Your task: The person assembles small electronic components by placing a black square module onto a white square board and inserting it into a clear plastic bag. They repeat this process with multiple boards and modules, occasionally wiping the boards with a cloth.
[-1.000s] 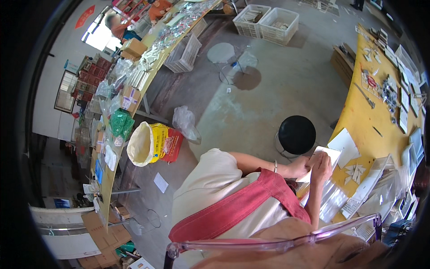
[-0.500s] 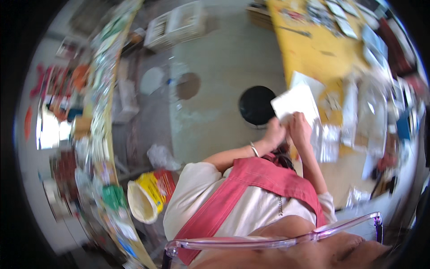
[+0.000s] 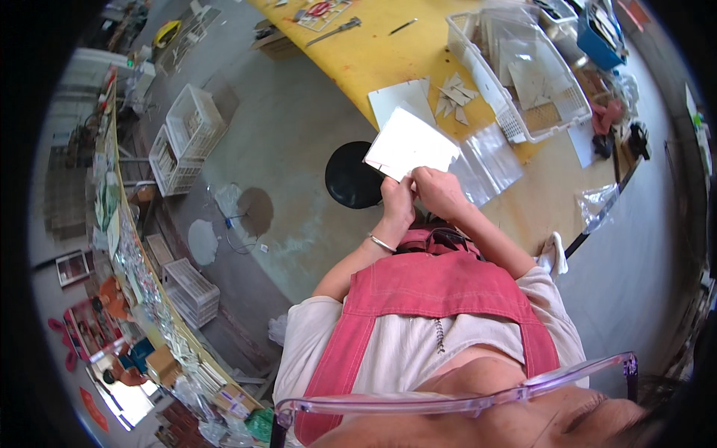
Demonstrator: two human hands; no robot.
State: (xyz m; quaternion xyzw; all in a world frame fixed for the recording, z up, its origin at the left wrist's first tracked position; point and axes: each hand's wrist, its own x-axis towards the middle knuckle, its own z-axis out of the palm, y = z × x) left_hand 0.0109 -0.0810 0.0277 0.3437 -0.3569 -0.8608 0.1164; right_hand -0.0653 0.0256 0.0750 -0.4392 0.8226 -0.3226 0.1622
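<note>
My left hand (image 3: 398, 203) is closed on the lower edge of a white square sheet or thin board (image 3: 412, 145), thumb along its near corner. Beside it, my right hand (image 3: 442, 194) pinches the same edge, its fingers almost touching the left ones. The white piece is tilted and overexposed, so its surface detail is lost. Just beyond it, a second white sheet (image 3: 403, 99) lies on the yellow table (image 3: 358, 71). Several small pale triangular pieces (image 3: 455, 95) are heaped to the right of that sheet. Clear plastic bags (image 3: 489, 164) lie flat near my right hand.
A round black stool (image 3: 349, 175) stands left of my hands. A white plastic basket (image 3: 485, 71) holding sheets and bags sits on the table. Calipers (image 3: 336, 31) and a pen (image 3: 403, 27) lie farther off. Stacked white crates (image 3: 194, 119) stand on the floor at left.
My view has turned to the right, bringing the basket fully into sight. Both hands still hold the white piece, which now shows its broad face more fully.
</note>
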